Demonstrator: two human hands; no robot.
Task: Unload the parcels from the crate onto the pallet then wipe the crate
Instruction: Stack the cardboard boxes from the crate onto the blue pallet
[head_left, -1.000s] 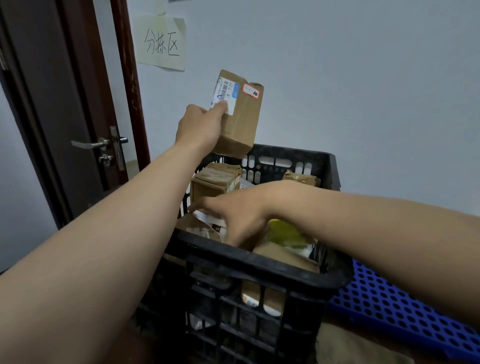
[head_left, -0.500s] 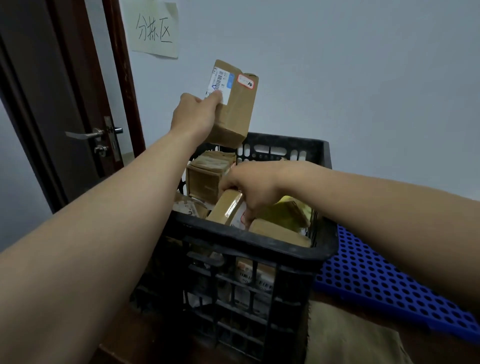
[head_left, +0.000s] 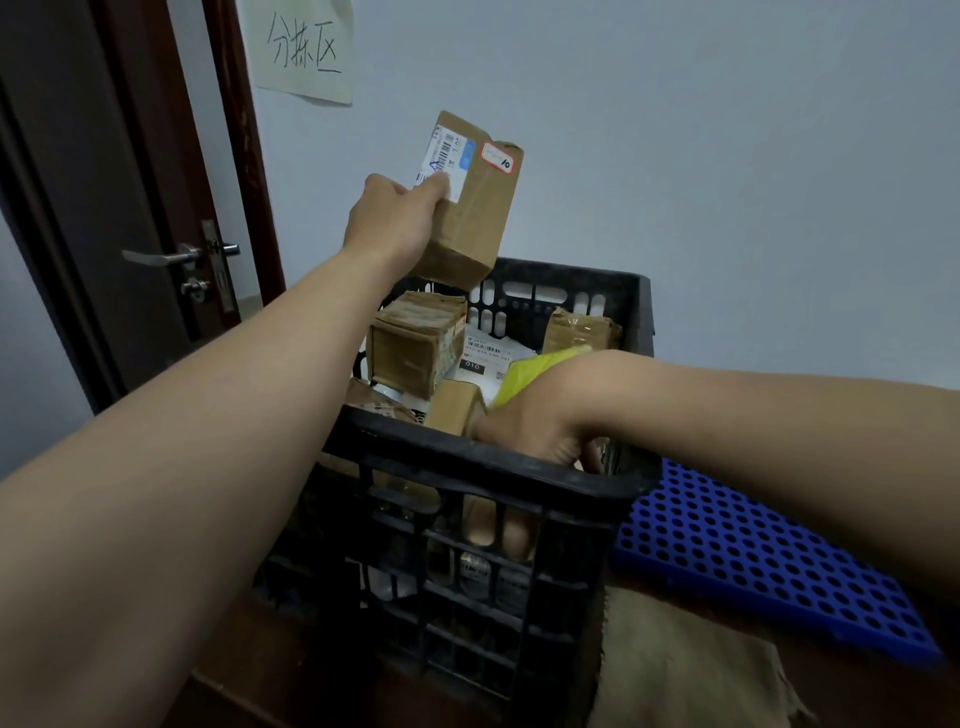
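Count: one black slotted crate, one blue perforated pallet just beside it, one tan cloth lying near the crate's corner.

Crate contents seen from above: three brown cardboard boxes, namely a taped box at far left, a far box at the back right and a small box by the near rim; one yellow bag; one white labelled mailer. Further parcels show through the side slots, too obscured to count.

The left hand grasps a fourth brown parcel in the air above the crate. The right hand reaches inside the near rim with its fingers hidden, so I cannot tell its grip.
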